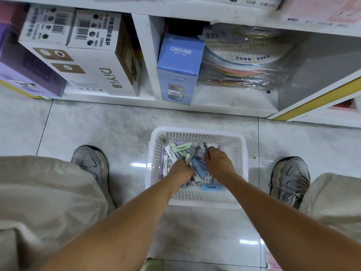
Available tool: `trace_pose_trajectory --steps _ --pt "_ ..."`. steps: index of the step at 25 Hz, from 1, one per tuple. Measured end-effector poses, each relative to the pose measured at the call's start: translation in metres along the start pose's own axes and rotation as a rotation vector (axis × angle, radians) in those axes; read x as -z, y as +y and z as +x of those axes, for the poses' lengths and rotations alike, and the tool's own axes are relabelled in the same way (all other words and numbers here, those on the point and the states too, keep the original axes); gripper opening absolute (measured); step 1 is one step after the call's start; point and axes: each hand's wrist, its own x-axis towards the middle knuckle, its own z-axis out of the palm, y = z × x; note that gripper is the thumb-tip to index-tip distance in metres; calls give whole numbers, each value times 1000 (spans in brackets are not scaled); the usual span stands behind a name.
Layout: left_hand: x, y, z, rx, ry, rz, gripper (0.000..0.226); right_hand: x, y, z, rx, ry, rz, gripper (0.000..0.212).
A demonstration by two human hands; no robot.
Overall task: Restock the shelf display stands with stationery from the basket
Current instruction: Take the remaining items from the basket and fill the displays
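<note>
1. Head view, so we're looking straight down: a person squats over a white plastic basket [197,194] sitting on the tiled floor [97,122], right in front of the bottom shelf [224,106]. Pretty clearly the gather-from-the-basket step; nothing has reached a display stand yet, and no stand is even in shot.
2. Left hand [180,170] is down inside the basket, fingers curled round a small bunch of grey pens [192,156] that poke up and forward out of the fist.
3. Right hand [216,159] is just beside it, also in the basket, fingers closed on what looks like another dark pen [206,148]. It's a bit blurred, so I wouldn't swear how many it's got.
4. The stationery itself: a loose jumble of pastel erasers [176,148] in green, white, purple and blue wrappers, mixed with pens and lying every which way on the basket floor. One blue eraser [209,187] sits apart, near the front wall.
5. Next up, I reckon: lift both handfuls clear without dragging erasers along, then stand and find the right stand higher up.
</note>
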Motion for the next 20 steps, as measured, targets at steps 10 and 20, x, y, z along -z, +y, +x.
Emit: trace_pose_trajectory --steps 10,20 --pt "-12 -2 3 38 245 -23 14 -8 11 -16 -140 172 -31 36" --pt "-1 5 7 191 8 -512 18 -26 1 -10 -47 92 181 36"
